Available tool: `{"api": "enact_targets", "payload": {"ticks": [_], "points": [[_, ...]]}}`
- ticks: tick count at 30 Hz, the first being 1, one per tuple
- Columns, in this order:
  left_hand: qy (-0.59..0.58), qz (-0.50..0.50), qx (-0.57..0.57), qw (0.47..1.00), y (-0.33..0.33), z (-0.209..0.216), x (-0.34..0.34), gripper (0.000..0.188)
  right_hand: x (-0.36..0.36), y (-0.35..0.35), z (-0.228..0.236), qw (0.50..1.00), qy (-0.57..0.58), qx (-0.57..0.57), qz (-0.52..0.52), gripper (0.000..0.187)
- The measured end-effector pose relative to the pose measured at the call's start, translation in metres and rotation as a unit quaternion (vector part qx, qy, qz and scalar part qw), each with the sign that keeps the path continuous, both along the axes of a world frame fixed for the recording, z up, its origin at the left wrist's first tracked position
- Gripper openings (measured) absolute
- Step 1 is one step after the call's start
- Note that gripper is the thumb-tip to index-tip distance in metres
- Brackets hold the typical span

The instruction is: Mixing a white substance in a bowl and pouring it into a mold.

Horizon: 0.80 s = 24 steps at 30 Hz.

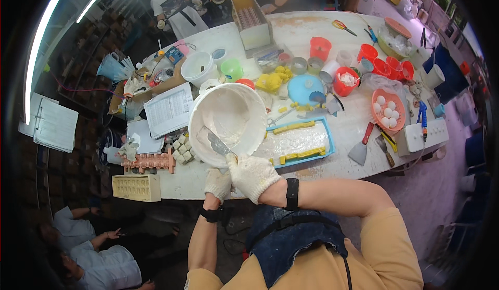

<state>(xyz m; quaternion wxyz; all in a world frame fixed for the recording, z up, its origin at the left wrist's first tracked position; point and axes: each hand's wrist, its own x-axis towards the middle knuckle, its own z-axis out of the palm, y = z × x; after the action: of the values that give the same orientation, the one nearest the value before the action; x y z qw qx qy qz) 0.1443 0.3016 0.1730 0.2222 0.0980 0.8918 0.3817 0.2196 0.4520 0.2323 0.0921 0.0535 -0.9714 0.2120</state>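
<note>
A large white bucket [249,100] with white paste inside is tilted toward me at the table's near edge. My left hand [218,184], in a white glove, supports the bucket from below at its near rim. My right hand [252,176], also gloved, grips the handle of a metal scraper [218,144] whose blade reaches into the paste inside the bucket. A blue tray [299,142] with a white slab and yellow strips lies just right of the bucket.
The white table [322,30] is crowded: red cups [384,66], an orange bowl of white balls [389,110], a putty knife [361,147], yellow pieces, a white tub [197,66], papers [169,108] and moulds [148,161]. People sit at the far side and lower left.
</note>
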Motion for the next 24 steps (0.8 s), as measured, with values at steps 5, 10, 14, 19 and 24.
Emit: {"api": "enact_targets", "payload": {"ticks": [5,10,14,19,24], "points": [[-0.046,0.070,0.037,0.996,-0.004,-0.026,-0.003,0.028,0.002,0.035,-0.009,0.993,-0.119,0.002,0.004,0.029],[-0.010,0.057,0.040,0.998,-0.007,-0.031,-0.005,0.038,-0.007,0.069,0.053,0.999,-0.020,-0.038,-0.030,0.037],[-0.053,0.049,0.010,0.997,0.015,0.008,0.007,0.036,-0.026,0.053,0.064,0.995,0.040,-0.031,-0.083,0.041],[-0.010,0.070,0.050,0.996,0.019,0.011,0.004,0.035,0.004,0.028,0.006,0.999,-0.041,-0.011,-0.016,0.030],[-0.032,0.110,0.097,0.989,0.020,0.001,0.006,0.034,-0.014,0.071,0.021,0.991,-0.128,-0.020,0.044,0.039]]}}
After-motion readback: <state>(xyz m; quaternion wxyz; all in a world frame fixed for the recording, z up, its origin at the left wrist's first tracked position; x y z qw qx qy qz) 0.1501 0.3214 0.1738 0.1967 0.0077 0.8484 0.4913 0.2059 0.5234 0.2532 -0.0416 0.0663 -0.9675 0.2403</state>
